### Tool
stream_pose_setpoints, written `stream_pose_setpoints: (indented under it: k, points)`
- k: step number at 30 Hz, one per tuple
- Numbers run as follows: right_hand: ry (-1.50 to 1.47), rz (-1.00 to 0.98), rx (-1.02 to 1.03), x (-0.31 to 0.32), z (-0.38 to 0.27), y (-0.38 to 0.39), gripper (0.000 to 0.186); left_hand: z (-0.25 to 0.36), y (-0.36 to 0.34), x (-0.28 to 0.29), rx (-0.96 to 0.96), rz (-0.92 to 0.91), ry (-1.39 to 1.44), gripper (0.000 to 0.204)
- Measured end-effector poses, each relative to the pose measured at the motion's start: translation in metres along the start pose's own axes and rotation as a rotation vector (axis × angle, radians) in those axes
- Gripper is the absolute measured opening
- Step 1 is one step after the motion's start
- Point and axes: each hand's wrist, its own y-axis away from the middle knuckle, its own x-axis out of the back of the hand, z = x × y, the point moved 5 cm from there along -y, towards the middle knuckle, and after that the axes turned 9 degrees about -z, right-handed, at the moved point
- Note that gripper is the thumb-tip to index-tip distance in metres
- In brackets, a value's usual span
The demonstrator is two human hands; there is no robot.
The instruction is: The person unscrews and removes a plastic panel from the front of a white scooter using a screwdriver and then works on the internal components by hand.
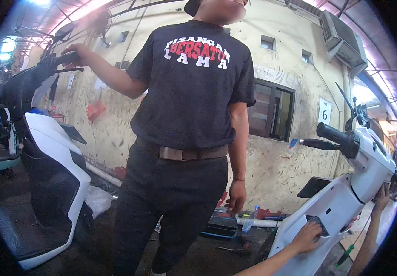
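Note:
A white scooter (315,207) stands at the right, with its handlebar grip (331,133) and brake lever pointing left. My left hand (308,237) rests on the scooter's inner front panel, at a dark recess (320,225). Its fingers are curled, and what they hold, if anything, is hidden. My right hand (382,198) reaches up along the far right side of the scooter, below the headlamp area, touching the white bodywork. Its fingertips are partly hidden and blurred near the picture's rim. A green-handled screwdriver (345,255) is beneath, near my right forearm.
A person in a black T-shirt (194,92) stands ahead, one hand (76,54) on another scooter's handlebar. That white and black scooter (58,133) fills the left. Behind are a stained wall (276,177), a toolbox (221,226), a plastic bottle (249,223) and a white pipe (265,223).

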Motion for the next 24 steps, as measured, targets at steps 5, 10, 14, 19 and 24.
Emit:
stream_pose_setpoints:
  k: [5, 10, 14, 19, 24]
  points:
    - [0.111, -0.186, 0.103, -0.023, -0.006, 0.003, 0.017, -0.013, 0.006, 0.001, -0.021, 0.084, -0.049, 0.030]
    - [0.203, -0.100, 0.067, -0.028, -0.037, 0.006, 0.015, -0.002, 0.002, -0.003, -0.022, 0.022, 0.011, 0.029]
    - [0.080, -0.001, 0.073, -0.059, -0.054, 0.015, 0.012, -0.001, 0.005, 0.006, -0.053, 0.069, -0.012, 0.027]
    - [0.138, -0.120, 0.057, -0.021, -0.022, 0.006, 0.007, 0.003, 0.001, 0.005, -0.057, 0.019, 0.016, 0.025]
    - [0.140, -0.053, 0.005, -0.017, -0.015, 0.009, 0.010, 0.007, 0.004, 0.008, -0.049, 0.137, -0.002, 0.024]
